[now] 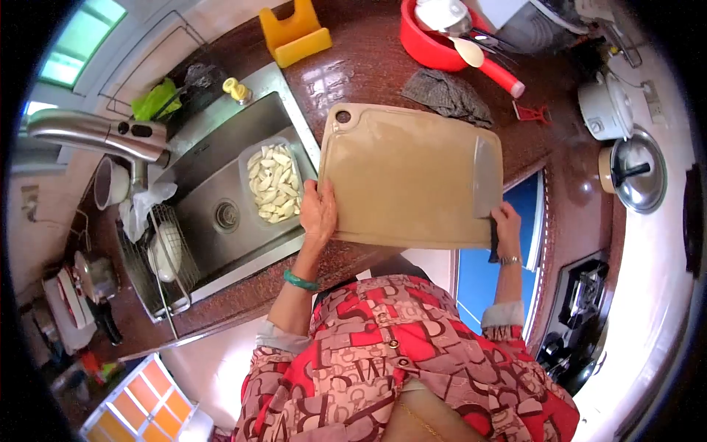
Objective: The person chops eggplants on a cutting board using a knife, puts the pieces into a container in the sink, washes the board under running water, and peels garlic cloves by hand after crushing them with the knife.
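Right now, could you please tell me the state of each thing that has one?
Cutting board, held at both sides
Knife, lying flat on the board
Tub, open, filled with pale pieces
Sink, no standing water visible
Tap, no water visibly running
Gray cloth, crumpled
White cooker, apparently closed
Hob, no flame visible

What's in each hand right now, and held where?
Left hand: cutting board, by its left edge. Right hand: knife, by its black handle, at the board's right edge.

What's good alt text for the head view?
A person's left hand and right hand hold a tan cutting board by opposite edges, a knife lying flat along its right side. Left of it, a steel sink holds a container of pale cut pieces.
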A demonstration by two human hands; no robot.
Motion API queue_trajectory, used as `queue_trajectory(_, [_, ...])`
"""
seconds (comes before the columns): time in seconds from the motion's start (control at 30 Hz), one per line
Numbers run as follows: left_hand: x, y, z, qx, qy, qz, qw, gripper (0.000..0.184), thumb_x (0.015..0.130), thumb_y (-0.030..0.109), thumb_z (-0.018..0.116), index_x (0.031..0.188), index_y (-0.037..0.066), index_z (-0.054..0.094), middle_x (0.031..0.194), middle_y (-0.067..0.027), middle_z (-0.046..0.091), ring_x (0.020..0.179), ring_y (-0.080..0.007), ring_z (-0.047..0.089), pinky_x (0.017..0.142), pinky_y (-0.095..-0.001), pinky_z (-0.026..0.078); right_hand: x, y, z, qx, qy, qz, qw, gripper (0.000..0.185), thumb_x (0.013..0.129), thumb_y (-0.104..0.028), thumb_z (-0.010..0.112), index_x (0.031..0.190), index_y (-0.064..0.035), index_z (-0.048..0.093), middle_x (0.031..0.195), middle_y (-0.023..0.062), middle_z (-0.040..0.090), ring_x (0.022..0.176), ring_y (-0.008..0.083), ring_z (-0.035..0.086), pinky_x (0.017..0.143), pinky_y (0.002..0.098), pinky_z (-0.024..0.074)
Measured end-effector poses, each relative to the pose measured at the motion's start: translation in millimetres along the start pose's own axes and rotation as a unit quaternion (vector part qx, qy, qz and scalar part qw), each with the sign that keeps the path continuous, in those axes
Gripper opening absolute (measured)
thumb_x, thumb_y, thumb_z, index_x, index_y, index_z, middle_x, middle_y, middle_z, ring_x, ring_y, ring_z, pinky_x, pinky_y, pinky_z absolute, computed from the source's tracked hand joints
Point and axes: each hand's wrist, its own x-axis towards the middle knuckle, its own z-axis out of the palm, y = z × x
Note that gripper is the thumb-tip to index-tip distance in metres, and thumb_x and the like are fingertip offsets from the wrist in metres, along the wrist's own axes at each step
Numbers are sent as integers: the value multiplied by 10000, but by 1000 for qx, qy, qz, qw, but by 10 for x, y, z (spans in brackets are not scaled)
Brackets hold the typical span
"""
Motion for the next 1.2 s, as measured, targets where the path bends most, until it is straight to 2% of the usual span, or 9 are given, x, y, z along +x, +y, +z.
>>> queue_trajectory(0.1, [1, -51, -174, -20, -27, -17, 999, 399, 908, 416, 407, 856, 31, 500, 774, -247, 554, 761, -434, 526, 673, -467, 402, -208, -135, 43, 21, 8, 2, 1000, 177, 819, -127, 562, 887, 31, 604, 829, 17, 589, 765, 88, 492, 685, 244, 411])
queue_trajectory(0.33, [-111, -582, -725, -59, 95, -39, 993, 404, 934, 371, 361, 871, 4, 519, 773, -273, 539, 730, -459, 496, 661, -459, 405, -281, -611, 521, 14, -77, -77, 994, 190, 838, -133, 536, 917, 31, 595, 846, 18, 588, 789, 101, 498, 723, 255, 412])
queue_trajectory(0.47, [-1, -832, -1064, -68, 179, -77, 978, 417, 933, 364, 366, 865, -12, 532, 748, -262, 535, 675, -419, 498, 642, -433, 406, -60, -886, 1053, -2, -130, -144, 981, 184, 843, -127, 521, 920, 26, 591, 841, 17, 589, 807, 102, 506, 746, 257, 417])
queue_trajectory(0.6, [134, -1077, -1365, -93, 232, -47, 967, 407, 932, 346, 377, 872, -26, 532, 765, -264, 542, 684, -406, 498, 648, -422, 406, 114, -1063, 1648, 18, -166, -198, 966, 147, 825, -109, 539, 885, 18, 582, 779, 6, 564, 748, 93, 489, 684, 244, 416])
queue_trajectory(0.77, [353, -1604, -1490, -69, 262, -83, 959, 424, 929, 349, 377, 885, -33, 554, 810, -269, 568, 764, -419, 543, 697, -449, 410, 201, -1301, 2142, -31, -181, -249, 951, 124, 801, -116, 565, 809, 7, 548, 649, -6, 445, 642, 75, 409, 559, 261, 369])
queue_trajectory(0.9, [456, -1827, -1441, -108, 238, -115, 958, 438, 928, 359, 365, 898, -33, 558, 870, -275, 582, 843, -435, 551, 737, -453, 416, 161, -1452, 2295, -66, -187, -258, 946, 142, 799, -123, 564, 819, 17, 551, 645, 30, 491, 606, 114, 437, 561, 279, 384])
queue_trajectory(1.0, [490, -1759, -1476, -110, 225, -124, 960, 438, 925, 359, 364, 927, -35, 556, 902, -277, 587, 865, -435, 552, 754, -443, 423, 156, -1427, 2380, -115, -168, -270, 941, 131, 808, -124, 572, 839, 3, 567, 729, 18, 513, 715, 108, 472, 651, 259, 396])
queue_trajectory(1.07, [550, -1783, -1491, -83, 203, -139, 966, 437, 922, 357, 366, 952, -36, 556, 916, -277, 588, 875, -433, 554, 762, -439, 426, 147, -1401, 2448, -223, -106, -339, 908, 213, 789, -175, 570, 881, 16, 592, 834, 208, 574, 830, 348, 551, 759, 406, 438])
queue_trajectory(1.2, [668, -1983, -1458, -90, 96, -163, 978, 450, 902, 367, 383, 1014, -37, 546, 948, -270, 591, 895, -403, 569, 773, -439, 429, 200, -1338, 2575, -246, -71, -390, 884, 257, 780, -198, 580, 928, 11, 597, 963, 264, 535, 934, 397, 509, 832, 428, 420])
